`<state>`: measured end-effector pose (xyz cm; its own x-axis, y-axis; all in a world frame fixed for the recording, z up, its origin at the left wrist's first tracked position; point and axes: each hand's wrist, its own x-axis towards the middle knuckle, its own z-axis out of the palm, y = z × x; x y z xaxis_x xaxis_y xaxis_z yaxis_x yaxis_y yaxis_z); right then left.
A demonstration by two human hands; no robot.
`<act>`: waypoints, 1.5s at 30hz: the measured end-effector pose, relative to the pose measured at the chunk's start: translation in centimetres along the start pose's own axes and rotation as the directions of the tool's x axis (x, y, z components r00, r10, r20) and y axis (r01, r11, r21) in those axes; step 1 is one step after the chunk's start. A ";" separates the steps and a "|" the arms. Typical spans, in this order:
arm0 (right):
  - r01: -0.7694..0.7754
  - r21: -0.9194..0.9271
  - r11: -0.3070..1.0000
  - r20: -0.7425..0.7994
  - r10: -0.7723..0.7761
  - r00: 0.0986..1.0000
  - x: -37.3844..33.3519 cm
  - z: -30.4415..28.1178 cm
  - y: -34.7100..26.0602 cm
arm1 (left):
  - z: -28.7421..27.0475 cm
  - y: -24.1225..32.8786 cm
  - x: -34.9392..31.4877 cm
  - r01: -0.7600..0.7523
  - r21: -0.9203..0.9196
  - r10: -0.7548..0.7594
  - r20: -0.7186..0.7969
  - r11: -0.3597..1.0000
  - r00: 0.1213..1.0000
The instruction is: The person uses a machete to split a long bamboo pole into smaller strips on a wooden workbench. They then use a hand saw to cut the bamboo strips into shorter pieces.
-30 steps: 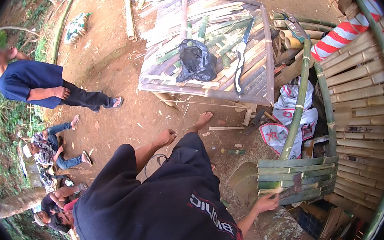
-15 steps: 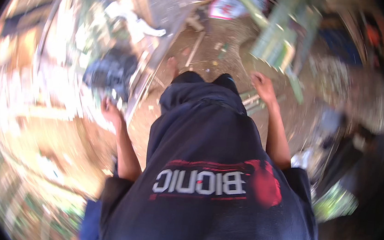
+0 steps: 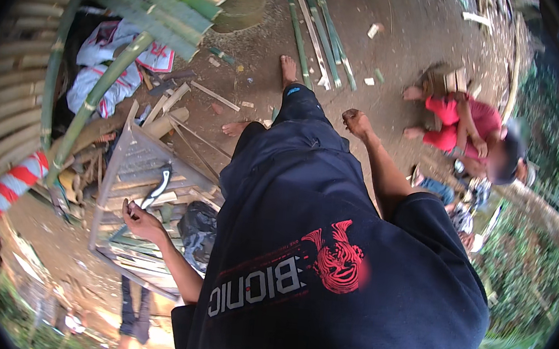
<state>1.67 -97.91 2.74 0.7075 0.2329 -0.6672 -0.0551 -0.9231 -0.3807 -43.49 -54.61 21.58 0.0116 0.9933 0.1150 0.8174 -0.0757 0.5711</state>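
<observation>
My left hand (image 3: 145,223) hovers at the side of a low wooden table (image 3: 108,181), palm partly up, fingers loosely bent and apart, with nothing visible in it. Just beyond that hand, a curved hand tool in white and black (image 3: 158,188) lies on the wood strips. A black plastic bag (image 3: 197,232) sits on the table between my left forearm and my body. To the right of my hips hangs my right hand (image 3: 358,124), its fingers curled in and no object showing. It is over bare ground, touching nothing.
Split bamboo strips (image 3: 318,31) lie on the dirt ahead of my feet. A bamboo pole (image 3: 102,90) slants past white sacks (image 3: 112,57) at the left, near a bamboo slat wall (image 3: 11,91). Another person in red (image 3: 463,121) squats at the right. Wood scraps (image 3: 177,105) lie by the table.
My view has swung to the right, so the table and sacks sit lower left and the person in red has come into view. My feet have stepped; both hands still hang apart.
</observation>
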 end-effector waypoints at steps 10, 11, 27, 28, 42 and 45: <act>-0.205 0.249 0.947 0.156 0.170 0.973 2.6 3.2 5.7 | 9.4 6.0 -6.0 0.095 0.127 -0.147 0.498 0.987 0.855; -0.208 0.255 0.944 0.177 0.166 0.970 3.6 3.7 6.5 | 10.0 4.6 -7.6 -0.006 0.100 -0.054 0.581 0.995 0.812; -0.311 0.153 0.938 -0.064 0.324 0.944 52.3 14.4 22.3 | 28.9 10.6 -13.1 0.136 0.623 -0.622 0.686 0.770 0.378; -0.359 0.128 0.924 -0.065 0.369 0.927 54.1 15.6 23.0 | 29.7 9.5 -13.0 0.166 0.675 -0.682 0.639 0.719 0.357; -0.241 0.148 0.959 -0.182 0.266 0.946 48.9 18.9 23.6 | 31.8 10.1 -11.6 0.373 0.655 -0.752 0.604 0.657 0.264; -0.191 0.226 0.955 -0.088 0.216 0.972 44.1 14.0 17.2 | 31.8 13.2 -11.5 0.459 0.606 -0.748 0.617 0.650 0.244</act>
<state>22.09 -99.26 -42.23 0.7384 0.0003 -0.6744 -0.3470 -0.8573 -0.3803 -14.50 -64.23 1.93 -0.2532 0.3533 -0.9006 0.8852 0.4601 -0.0684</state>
